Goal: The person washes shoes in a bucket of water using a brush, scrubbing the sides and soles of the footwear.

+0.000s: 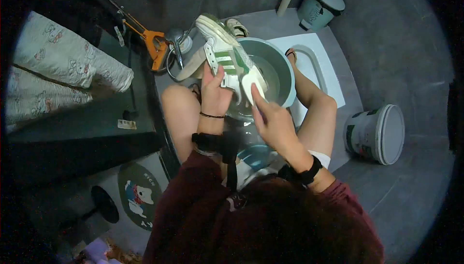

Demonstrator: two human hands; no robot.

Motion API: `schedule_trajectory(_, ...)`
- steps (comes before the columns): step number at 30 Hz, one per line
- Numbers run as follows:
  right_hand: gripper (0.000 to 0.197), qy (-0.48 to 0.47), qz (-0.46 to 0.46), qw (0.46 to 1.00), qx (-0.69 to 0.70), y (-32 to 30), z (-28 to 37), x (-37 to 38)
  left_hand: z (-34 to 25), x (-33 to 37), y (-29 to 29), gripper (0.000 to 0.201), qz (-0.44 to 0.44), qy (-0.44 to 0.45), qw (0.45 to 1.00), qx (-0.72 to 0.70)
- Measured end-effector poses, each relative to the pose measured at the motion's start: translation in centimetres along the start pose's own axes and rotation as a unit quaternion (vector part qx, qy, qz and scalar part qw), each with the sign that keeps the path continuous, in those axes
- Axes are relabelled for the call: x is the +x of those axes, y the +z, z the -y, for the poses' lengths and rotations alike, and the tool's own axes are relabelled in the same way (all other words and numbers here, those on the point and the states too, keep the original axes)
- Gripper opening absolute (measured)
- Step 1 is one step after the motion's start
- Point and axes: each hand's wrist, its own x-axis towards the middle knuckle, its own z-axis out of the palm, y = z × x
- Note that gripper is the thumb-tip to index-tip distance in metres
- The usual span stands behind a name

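Note:
A white sneaker with green stripes (223, 57) is tilted over a grey-green basin (290, 71) with water in it. My left hand (216, 92) grips the sneaker by its upper, near the strip of lace holes. In my right hand (276, 123) is a white brush (251, 81), its back toward me, index finger stretched along it. The brush lies against the sneaker's side; its bristles are hidden. Another light-coloured shoe (237, 28) stands just beyond the basin, partly covered by the held one.
A white squat toilet (333, 83) lies right of the basin. One lidded bucket (323, 5) stands at the far right, another bucket (374, 134) nearer. Left are an orange mop head (155, 49) and a shower head (175, 36). A patterned cloth (63, 54) hangs beside them.

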Motion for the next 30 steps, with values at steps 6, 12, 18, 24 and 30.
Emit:
schedule_trajectory(6,0.046,0.000,-0.111,0.993,-0.032,-0.2,-1.1,6.9,0.9,0.0,0.0,0.040,0.027,-0.058,0.998,0.028)
schedule_trajectory(12,0.050,0.028,-0.002,0.999,-0.014,0.3,-0.7,-1.0,1.4,-0.8,-0.9,0.038,-0.018,-0.035,0.999,0.023)
schedule_trajectory(18,0.051,-0.008,-0.077,0.997,0.005,-0.2,0.2,7.0,0.4,-0.7,-0.3,0.037,0.024,-0.057,0.997,0.054)
schedule_trajectory(24,0.049,0.020,-0.018,1.000,0.002,-0.1,-0.1,-0.6,0.8,-0.8,-0.4,0.038,-0.003,-0.039,0.998,0.044)
schedule_trajectory(30,0.045,-0.004,-0.101,0.993,-0.066,-0.6,-0.8,8.4,1.1,-0.7,-0.3,0.035,0.023,-0.054,0.994,0.091)
